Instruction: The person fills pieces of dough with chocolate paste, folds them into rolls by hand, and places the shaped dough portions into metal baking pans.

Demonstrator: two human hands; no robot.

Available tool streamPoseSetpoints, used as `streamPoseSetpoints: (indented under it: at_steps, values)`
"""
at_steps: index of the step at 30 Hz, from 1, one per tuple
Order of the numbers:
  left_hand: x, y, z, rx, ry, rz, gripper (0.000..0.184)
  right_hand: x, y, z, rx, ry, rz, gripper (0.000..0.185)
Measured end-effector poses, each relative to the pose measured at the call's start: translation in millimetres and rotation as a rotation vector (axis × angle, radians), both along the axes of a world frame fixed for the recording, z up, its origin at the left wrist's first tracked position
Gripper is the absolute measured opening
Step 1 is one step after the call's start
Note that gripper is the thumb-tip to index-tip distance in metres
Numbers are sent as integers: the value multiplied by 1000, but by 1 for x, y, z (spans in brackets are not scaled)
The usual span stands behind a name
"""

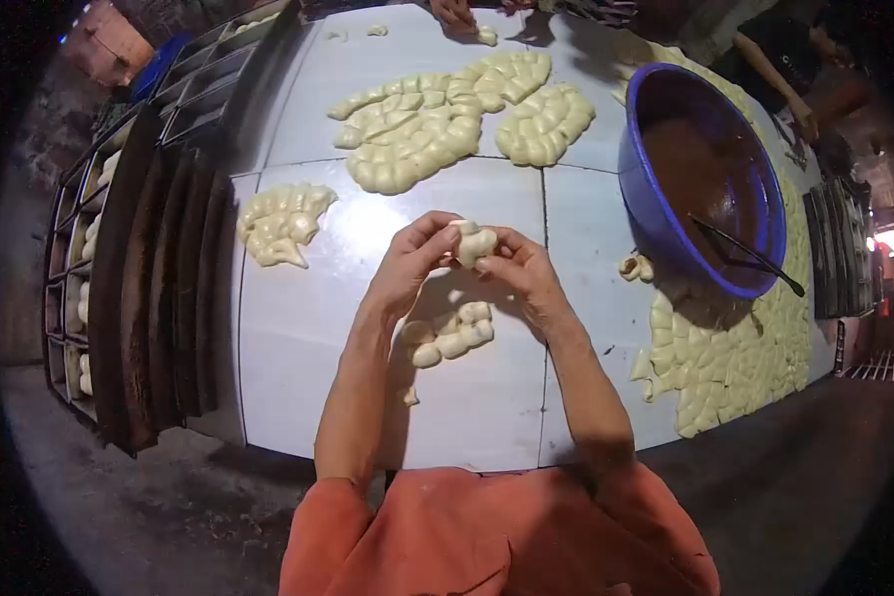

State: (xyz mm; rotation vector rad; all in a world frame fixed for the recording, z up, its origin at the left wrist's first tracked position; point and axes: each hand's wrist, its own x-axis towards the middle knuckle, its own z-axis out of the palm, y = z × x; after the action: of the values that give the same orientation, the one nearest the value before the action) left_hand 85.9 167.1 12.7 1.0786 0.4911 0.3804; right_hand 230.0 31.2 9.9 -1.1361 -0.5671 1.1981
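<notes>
Between my two hands, above the white table, is a pale, glossy piece of dough [476, 245]. My left hand [419, 256] grips its left side with bent fingers and thumb. My right hand [522, 266] pinches it from the right, thumb at the lower edge. Just below my hands a small cluster of dough pieces [451, 336] lies on the table, with a tiny scrap of dough [410, 397] near it. Another group of dough pieces [283, 223] sits to the left of my hands.
Large patches of dough pieces [414, 145] cover the table [358, 382] further back, and more dough [725, 363] lies at right. A blue basin [647, 214] of brown liquid holds a dark stick [740, 252]. Trays [89, 258] stand at left. Other people's hands [454, 14] work at the far edge.
</notes>
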Motion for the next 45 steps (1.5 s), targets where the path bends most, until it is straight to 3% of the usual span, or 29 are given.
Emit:
streamPoseSetpoints:
  at_steps: [5, 7, 9, 11, 12, 16, 19, 20, 21, 23, 24, 25, 27, 32, 33, 35, 37, 39, 41, 43, 44, 45]
  values:
    - [-36, 3, 1, 56, 75, 117, 26, -16, 13, 8, -141, -80, -21, 33]
    - [-45, -1, 5, 2, 6, 154, 24, -27, 18, 16, 27, 157, 18, 35]
    - [-52, -5, 9, 26, 45, 170, 22, -38, 23, 17, -17, 184, 27, 33]
    - [-58, -6, 10, 58, 85, 177, 20, -44, 31, 16, -57, 76, 27, 27]
    - [-64, -5, 7, 38, 62, 179, 22, -46, 37, 12, 46, 129, 23, 22]
    - [-76, -8, 8, -123, 91, 278, 27, -52, 35, 19, -15, -23, 19, 29]
    - [-76, -17, 32, 192, 262, 302, 68, -62, 35, 35, 26, -1, 120, 43]
    - [-75, -23, 48, 49, 167, 323, 77, -61, 37, 34, 32, -6, 164, 40]
    - [-78, -19, 42, 47, 169, 331, 77, -63, 39, 34, 30, -4, 172, 40]
    - [-82, -8, 24, 137, 37, 89, 61, -69, 40, 37, -48, -39, 130, 32]
    - [-85, -8, 28, 132, 161, 133, 42, -69, 39, 41, -82, -54, 138, 26]
    - [-88, -6, 23, 130, 161, 135, 42, -67, 38, 37, -84, -54, 140, 26]
    - [-90, -1, 3, 121, 287, 186, 39, -63, 38, 22, -97, -441, 91, 24]
    - [-93, -13, -19, -213, 61, 301, 29, -67, 36, 13, -51, -61, -95, 20]
    - [-94, -18, -10, -214, 61, 302, 29, -67, 35, 13, -52, -62, -95, 20]
    - [-93, -30, 16, -435, -15, 315, 33, -66, 33, 13, 41, 216, -27, 25]
    - [-90, -30, 15, -411, 17, 286, 39, -67, 34, 10, 100, 230, 4, 28]
    - [-85, -28, 20, -456, -11, 442, 48, -71, 39, 10, 225, 260, 71, 34]
    - [-83, -15, 8, -410, 7, 380, 57, -73, 39, 19, 117, 169, 110, 25]
    - [-82, -9, 15, -441, 15, 44, 60, -83, 38, 38, -23, -53, 165, 17]
    - [-85, -1, 20, -293, 240, -37, 54, -77, 40, 29, -68, -63, 162, 16]
    - [-88, -3, 27, -294, 240, -38, 54, -74, 40, 29, -70, -62, 160, 16]
